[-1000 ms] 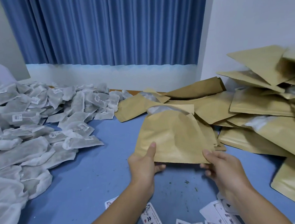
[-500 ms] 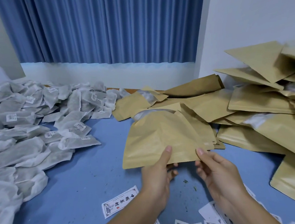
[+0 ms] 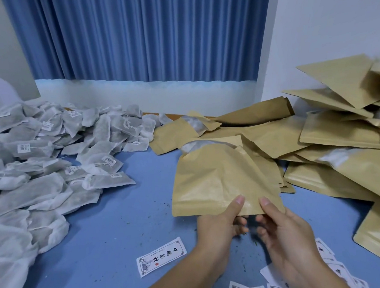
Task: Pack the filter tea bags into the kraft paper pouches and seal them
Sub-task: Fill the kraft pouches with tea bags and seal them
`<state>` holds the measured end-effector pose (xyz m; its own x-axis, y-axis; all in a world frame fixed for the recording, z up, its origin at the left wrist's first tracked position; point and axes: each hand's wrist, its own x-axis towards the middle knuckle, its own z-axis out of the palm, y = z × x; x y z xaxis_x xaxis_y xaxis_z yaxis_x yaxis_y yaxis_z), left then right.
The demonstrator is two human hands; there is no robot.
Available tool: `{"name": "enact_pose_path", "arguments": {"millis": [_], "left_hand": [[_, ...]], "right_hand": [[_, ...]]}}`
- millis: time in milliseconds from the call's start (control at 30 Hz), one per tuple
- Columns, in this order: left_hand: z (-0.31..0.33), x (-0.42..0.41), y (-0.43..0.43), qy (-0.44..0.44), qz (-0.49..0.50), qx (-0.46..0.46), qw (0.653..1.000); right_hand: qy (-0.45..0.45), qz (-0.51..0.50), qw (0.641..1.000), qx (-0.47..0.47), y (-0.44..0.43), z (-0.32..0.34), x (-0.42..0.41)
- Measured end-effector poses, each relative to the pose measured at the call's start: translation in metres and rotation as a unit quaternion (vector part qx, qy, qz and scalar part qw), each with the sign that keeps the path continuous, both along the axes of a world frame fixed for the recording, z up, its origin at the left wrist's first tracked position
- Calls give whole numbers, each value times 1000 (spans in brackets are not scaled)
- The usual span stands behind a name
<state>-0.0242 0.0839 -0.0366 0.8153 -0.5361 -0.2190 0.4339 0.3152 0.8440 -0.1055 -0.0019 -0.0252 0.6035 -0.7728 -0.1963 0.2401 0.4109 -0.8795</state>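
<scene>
Kraft pouch (image 3: 219,180) was pinched at its near edge by both hands, left (image 3: 218,225) and right (image 3: 284,229), above the table (image 3: 97,253), tea bag inside.

Tan kraft pouch (image 3: 215,182); white tea bags (image 3: 50,168); blue table (image 3: 114,236); blue curtain (image 3: 148,33).

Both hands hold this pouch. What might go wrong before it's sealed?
The kraft pouch is pinched only at its near edge by the left hand and right hand; its far mouth looks open, so the tea bag showing there might slide out. Unsealed, it could get lost among the pouch pile alongside.
</scene>
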Motion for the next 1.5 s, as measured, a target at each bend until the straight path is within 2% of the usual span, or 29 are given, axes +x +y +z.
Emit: {"name": "enact_pose_path", "arguments": {"millis": [167, 267, 333, 433, 567, 700, 800, 933, 1100, 1233, 1367, 1400, 1500], "left_hand": [[0, 0, 6, 4, -21, 18, 1000], [1, 0, 4, -18, -25, 54, 998], [2, -4, 4, -33, -13, 47, 998], [4, -7, 3, -31, -5, 50, 998], [8, 0, 8, -59, 0, 79, 995], [6, 9, 11, -72, -36, 108, 991], [3, 12, 7, -67, -11, 78, 995], [4, 11, 4, -38, 35, -51, 997], [37, 3, -8, -74, 14, -107, 991], [81, -3, -46, -118, -28, -85, 989], [139, -8, -114, -138, -124, -145, 972], [153, -8, -132, -146, -146, -132, 970], [177, -4, -187, -216, -176, -6, 960]], "right_hand": [[-14, -47, 999, 4, -5, 4, -1], [-10, 16, 1000, 24, 1, 2, 0], [3, 40, 999, -4, 4, 2, 2], [5, 5, 999, -34, 3, 6, 4], [-27, 25, 999, -3, 5, 7, 4], [-13, -15, 999, -48, 0, 5, 5], [-18, -16, 1000, -21, 4, 1, 6], [-21, -15, 999, -21, 5, 3, 5], [-56, 30, 997, -39, -6, 28, -2], [-133, -4, 988, -77, -40, 64, -18], [-170, -77, 976, -110, -93, 105, -34], [-172, -98, 974, -114, -107, 114, -37], [-154, -165, 968, -111, -149, 135, -43]]}}
